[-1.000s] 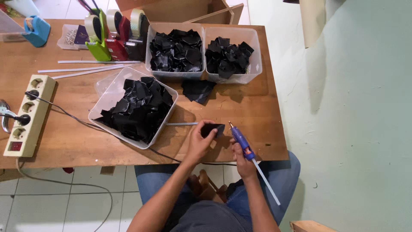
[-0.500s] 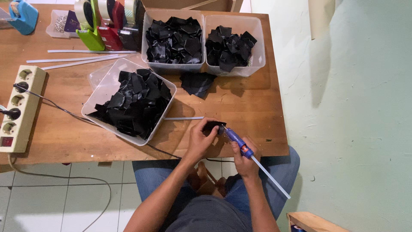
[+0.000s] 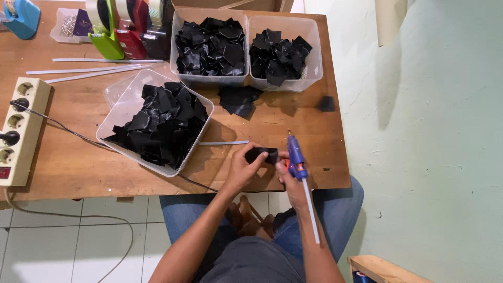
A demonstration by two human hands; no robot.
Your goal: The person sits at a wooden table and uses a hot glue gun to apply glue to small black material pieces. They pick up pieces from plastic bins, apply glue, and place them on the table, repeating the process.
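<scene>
My left hand [image 3: 243,167] pinches a small folded black piece [image 3: 262,154] just above the wooden table [image 3: 68,167], near its front edge. My right hand [image 3: 291,181] grips a blue glue gun [image 3: 295,156] with its nozzle pointing away from me, right beside the black piece. A white glue stick [image 3: 312,212] pokes out of the gun's back toward my lap. A clear tub [image 3: 123,112] heaped with black pieces sits tilted to the left of my hands.
Two more clear tubs [image 3: 209,78] [image 3: 309,78] of black pieces stand at the back, with loose black pieces [image 3: 238,99] in front. Tape dispensers [image 3: 107,31], white sticks [image 3: 89,69] and a power strip [image 3: 21,131] with a cable lie to the left. A pale wall is right.
The glue gun has swung from slanting beside the piece to pointing straight away from me. Both hands stay together on the black piece at the table's front edge; the camera view shifted.
</scene>
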